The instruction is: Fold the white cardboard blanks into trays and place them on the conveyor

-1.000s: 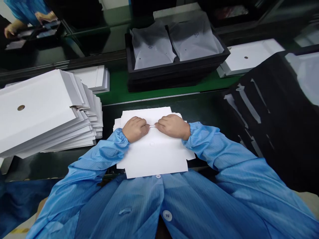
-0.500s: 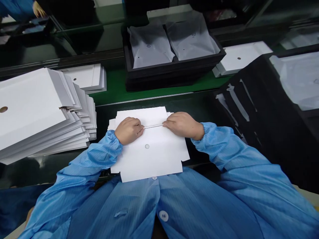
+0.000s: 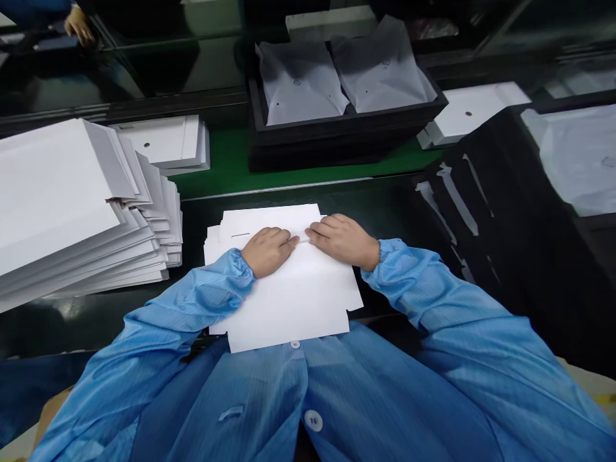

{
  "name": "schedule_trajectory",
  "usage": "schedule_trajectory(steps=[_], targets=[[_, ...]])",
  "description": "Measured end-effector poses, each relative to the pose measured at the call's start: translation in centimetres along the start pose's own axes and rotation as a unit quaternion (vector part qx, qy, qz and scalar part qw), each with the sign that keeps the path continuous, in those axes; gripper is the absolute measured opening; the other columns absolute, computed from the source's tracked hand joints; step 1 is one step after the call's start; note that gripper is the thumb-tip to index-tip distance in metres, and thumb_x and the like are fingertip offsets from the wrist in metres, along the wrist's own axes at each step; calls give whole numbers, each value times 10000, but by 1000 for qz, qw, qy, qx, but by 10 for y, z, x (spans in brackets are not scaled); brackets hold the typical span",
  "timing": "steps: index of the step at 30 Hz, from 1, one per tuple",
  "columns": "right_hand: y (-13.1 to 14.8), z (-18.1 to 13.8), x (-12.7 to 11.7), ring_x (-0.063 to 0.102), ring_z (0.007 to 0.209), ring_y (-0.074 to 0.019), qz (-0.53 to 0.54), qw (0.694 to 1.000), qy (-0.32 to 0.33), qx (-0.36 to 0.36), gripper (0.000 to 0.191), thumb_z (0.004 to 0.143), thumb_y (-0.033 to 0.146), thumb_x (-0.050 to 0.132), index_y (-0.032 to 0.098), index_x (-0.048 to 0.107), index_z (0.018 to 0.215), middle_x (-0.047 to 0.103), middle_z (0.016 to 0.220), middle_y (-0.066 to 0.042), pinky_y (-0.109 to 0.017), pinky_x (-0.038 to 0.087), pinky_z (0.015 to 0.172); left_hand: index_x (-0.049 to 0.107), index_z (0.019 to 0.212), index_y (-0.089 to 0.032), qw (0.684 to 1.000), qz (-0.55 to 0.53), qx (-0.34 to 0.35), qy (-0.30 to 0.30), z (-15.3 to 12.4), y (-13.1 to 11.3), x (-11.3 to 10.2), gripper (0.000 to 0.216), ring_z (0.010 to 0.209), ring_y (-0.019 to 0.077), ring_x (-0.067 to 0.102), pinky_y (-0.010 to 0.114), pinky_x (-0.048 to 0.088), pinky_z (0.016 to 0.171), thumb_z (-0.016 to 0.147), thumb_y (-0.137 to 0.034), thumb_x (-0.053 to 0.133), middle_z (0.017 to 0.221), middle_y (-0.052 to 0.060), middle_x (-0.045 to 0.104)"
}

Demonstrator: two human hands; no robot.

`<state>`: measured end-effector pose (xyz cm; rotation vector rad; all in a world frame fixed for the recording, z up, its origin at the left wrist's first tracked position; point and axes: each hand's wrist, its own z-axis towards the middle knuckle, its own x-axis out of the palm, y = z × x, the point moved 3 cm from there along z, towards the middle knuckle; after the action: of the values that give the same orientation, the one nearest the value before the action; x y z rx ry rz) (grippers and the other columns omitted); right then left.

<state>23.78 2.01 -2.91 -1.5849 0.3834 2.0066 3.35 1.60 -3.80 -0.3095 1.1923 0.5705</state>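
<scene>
A flat white cardboard box blank with notched edges lies in front of me, its near edge against my blue smock. My left hand is closed, its fingertips pinching a narrow folded ridge across the blank's upper part. On the same ridge, just to the right, my right hand is closed too, thumb and fingers pressed together. Only a small gap separates the two hands. A thin slit shows in the cardboard left of my left hand. What lies under the fingers is hidden.
Left stands a tall stack of white cardboard blanks. Behind it are white boxes. A black tray holds two white bags; more white boxes and a black stack of trays are right. Another person's hand shows upper left.
My hands have come closer together along the ridge, the left one moving right. The round hole seen in the blank before no longer shows. The other person's hand has shifted slightly.
</scene>
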Motion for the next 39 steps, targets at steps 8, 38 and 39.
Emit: schedule_trajectory(steps=[8, 38, 39], targets=[[-1, 5, 8, 497, 851, -211, 7, 1000, -12, -25, 304, 1029, 178, 411, 127, 706, 973, 674, 886, -79, -372, 340, 807, 680, 1076, -184, 1000, -23, -1, -7, 0, 0, 5, 236, 817, 190, 580, 363, 424, 734, 1022, -268, 466, 872, 60, 663], [-6, -1, -17, 478, 792, -216, -28, 995, 69, -65, 317, 1000, 123, 414, 129, 718, 911, 669, 843, -97, -378, 300, 728, 706, 933, -169, 1000, -16, 10, -19, 3, -2, 2, 280, 752, 174, 601, 360, 435, 697, 1021, -212, 443, 798, 55, 669], [-4, -1, -16, 483, 793, -217, -28, 994, 77, -67, 318, 988, 96, 418, 125, 718, 887, 669, 844, -102, -377, 300, 727, 705, 920, -167, 1000, -19, 10, -20, 4, -2, 2, 283, 749, 173, 599, 359, 429, 694, 1022, -211, 444, 797, 56, 668]])
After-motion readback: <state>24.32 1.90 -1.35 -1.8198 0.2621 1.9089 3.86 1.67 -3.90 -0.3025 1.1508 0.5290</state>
